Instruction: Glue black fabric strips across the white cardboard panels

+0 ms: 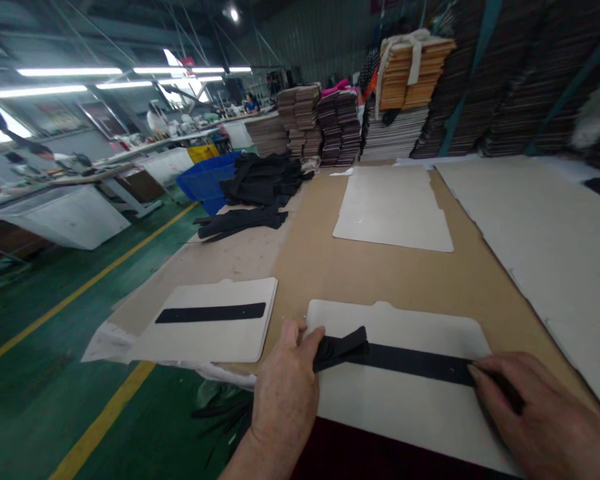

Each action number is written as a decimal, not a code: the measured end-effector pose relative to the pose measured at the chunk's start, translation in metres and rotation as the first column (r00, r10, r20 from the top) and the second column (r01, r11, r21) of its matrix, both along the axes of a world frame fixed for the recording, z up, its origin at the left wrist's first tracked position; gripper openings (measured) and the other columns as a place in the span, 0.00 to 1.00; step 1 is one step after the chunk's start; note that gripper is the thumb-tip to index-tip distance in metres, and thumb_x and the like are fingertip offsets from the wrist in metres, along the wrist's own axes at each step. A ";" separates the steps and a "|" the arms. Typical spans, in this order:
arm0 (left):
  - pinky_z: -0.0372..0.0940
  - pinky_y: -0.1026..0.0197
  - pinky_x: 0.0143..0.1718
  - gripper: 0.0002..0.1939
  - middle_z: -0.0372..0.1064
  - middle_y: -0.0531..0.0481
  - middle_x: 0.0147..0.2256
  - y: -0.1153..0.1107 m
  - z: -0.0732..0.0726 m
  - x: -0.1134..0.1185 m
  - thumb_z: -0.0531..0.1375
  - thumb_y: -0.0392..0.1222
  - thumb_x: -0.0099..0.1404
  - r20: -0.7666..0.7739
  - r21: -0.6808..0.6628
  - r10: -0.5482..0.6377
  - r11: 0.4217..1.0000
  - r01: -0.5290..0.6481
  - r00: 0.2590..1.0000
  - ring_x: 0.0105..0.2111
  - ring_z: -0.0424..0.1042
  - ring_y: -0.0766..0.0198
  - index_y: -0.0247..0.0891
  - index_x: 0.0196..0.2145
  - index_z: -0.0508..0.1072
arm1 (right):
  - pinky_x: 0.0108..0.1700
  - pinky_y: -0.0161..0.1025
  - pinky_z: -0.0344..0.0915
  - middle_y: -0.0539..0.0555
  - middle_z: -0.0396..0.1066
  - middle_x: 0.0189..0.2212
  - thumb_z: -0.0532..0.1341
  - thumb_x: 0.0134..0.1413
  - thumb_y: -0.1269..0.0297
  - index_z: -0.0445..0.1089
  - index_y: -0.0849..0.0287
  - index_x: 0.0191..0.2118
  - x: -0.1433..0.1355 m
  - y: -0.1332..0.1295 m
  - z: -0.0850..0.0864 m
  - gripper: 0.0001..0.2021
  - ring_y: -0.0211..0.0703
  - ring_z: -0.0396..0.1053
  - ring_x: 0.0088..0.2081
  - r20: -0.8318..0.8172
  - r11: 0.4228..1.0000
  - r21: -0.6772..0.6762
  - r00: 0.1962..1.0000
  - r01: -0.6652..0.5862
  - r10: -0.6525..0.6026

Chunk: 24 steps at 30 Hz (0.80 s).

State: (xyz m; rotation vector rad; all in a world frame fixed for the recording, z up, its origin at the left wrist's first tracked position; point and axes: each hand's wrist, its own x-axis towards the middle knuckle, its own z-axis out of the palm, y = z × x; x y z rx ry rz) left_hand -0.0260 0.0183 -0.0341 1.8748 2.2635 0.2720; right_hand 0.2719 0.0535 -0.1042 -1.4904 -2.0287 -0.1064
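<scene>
A black strip [415, 362] lies lengthwise across a cream board [400, 407] in front of me. My right hand [540, 400] pinches the strip's right end between thumb and fingers. At the left end, my left hand [290, 380] grips a folded bundle of black strips [341, 348], which covers that end of the flat strip. To the left, a small stack of cream boards [205, 347] carries another black strip [210, 313] on top.
Farther back on the table [325, 267] lies a cream sheet [393, 207], with larger sheets [545, 227] at right. Black strips [265, 179] are heaped near a blue bin [205, 177]. Bundled stacks [300, 120] line the back. Distant people sit at left.
</scene>
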 end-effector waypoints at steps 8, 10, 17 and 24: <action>0.68 0.53 0.51 0.36 0.69 0.47 0.48 -0.008 0.006 -0.001 0.46 0.20 0.60 -0.204 -0.112 -0.313 0.949 0.296 0.928 0.46 0.68 0.56 0.47 0.61 0.65 | 0.29 0.36 0.73 0.55 0.71 0.46 0.48 0.51 0.80 0.67 0.55 0.54 -0.007 -0.016 0.027 0.26 0.41 0.75 0.33 0.382 0.987 0.034 0.915 -0.159 0.134; 0.68 0.51 0.50 0.39 0.69 0.47 0.50 -0.010 0.008 -0.001 0.46 0.19 0.59 -0.243 -0.161 -0.360 0.931 0.328 0.901 0.45 0.69 0.56 0.48 0.63 0.62 | 0.25 0.35 0.72 0.56 0.71 0.46 0.49 0.45 0.82 0.68 0.55 0.55 -0.006 -0.020 0.028 0.31 0.41 0.74 0.31 0.453 0.983 0.059 0.883 -0.171 0.127; 0.68 0.51 0.51 0.37 0.67 0.43 0.53 -0.009 0.005 -0.004 0.47 0.21 0.58 -0.193 -0.155 -0.374 0.924 0.348 0.907 0.46 0.71 0.56 0.44 0.62 0.64 | 0.31 0.38 0.75 0.58 0.72 0.43 0.50 0.45 0.83 0.68 0.56 0.56 -0.008 -0.017 0.040 0.31 0.46 0.73 0.37 0.494 0.977 -0.045 0.846 -0.207 0.202; 0.70 0.56 0.48 0.29 0.69 0.46 0.50 -0.029 0.021 -0.018 0.65 0.42 0.56 -0.010 -0.110 -0.416 0.904 0.412 0.909 0.43 0.75 0.54 0.44 0.56 0.69 | 0.45 0.53 0.72 0.57 0.74 0.48 0.55 0.55 0.59 0.71 0.51 0.52 0.014 -0.024 -0.002 0.19 0.59 0.71 0.48 0.279 0.932 0.066 0.903 -0.356 0.325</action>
